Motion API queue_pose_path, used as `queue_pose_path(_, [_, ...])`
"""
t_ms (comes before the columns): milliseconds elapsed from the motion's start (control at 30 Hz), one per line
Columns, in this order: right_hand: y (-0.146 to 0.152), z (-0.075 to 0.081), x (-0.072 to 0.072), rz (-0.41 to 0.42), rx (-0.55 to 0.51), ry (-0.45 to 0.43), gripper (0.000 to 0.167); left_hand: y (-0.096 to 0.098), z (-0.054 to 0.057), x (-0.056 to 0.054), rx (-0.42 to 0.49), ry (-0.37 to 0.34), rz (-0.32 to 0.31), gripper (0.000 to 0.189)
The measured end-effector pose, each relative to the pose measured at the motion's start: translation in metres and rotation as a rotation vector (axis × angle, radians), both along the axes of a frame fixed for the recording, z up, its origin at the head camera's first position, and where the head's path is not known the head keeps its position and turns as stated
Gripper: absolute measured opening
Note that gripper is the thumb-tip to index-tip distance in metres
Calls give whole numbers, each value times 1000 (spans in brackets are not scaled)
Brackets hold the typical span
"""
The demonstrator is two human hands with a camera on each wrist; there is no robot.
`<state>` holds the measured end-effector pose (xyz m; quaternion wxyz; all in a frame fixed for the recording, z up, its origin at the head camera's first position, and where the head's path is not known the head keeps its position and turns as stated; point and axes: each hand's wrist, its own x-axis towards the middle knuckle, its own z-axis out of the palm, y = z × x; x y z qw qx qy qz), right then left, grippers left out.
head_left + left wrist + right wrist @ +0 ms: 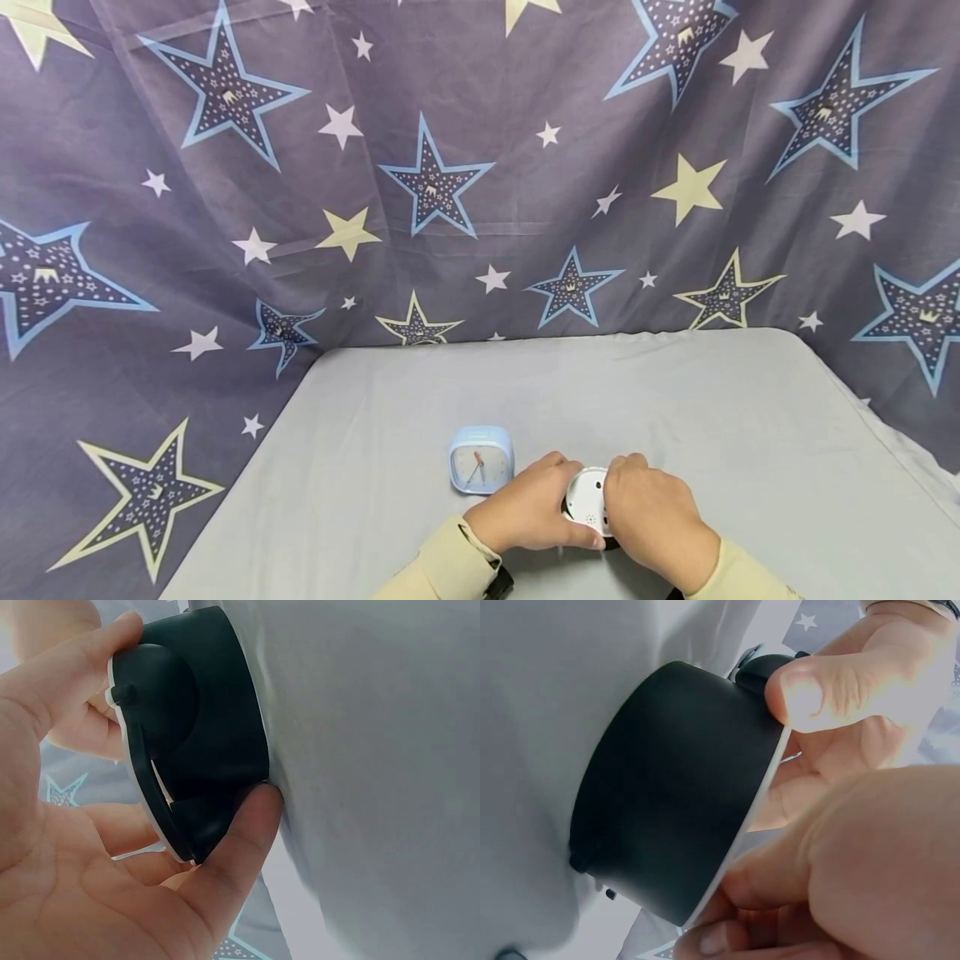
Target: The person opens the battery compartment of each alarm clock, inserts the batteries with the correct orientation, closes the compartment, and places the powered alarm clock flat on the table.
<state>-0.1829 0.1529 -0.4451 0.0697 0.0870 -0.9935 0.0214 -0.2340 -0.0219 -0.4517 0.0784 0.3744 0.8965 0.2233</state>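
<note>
Both hands are at a round black alarm clock (587,500), which stands face down on the grey cloth with its white back turned up. Small holes and dark spots show on that back. My left hand (534,506) grips the clock from the left, thumb at its near edge and fingers around the far side. In the left wrist view, one fingertip is low on the black casing (217,697). My right hand (656,517) is curled over the right part of the white back, its fingers at the rim; what lies under them is hidden. The right wrist view shows these curled fingers (780,885).
A light blue square alarm clock (481,461) stands upright just left of and beyond my left hand, its dial facing me. Grey cloth (405,392) covers the table. Behind and at the sides hangs a dark curtain (480,192) with a star pattern.
</note>
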Motion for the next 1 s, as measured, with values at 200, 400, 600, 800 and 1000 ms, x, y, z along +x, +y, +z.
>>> queue_pose_path(200, [1,1,0,-8,10,20,30,0,0,0,-4,5,-1,62])
queue_pose_path(400, [4,1,0,19,23,59,22,0,0,0,-1,-5,-1,62])
queue_pose_path(600, [7,4,-1,19,21,82,22,0,2,0,4,-33,5,61])
queue_pose_path(800, [12,7,-4,9,1,69,23,0,3,0,6,-42,12,62])
queue_pose_path(1000, [19,13,-8,-5,-43,60,20,-1,2,0,8,-32,17,64])
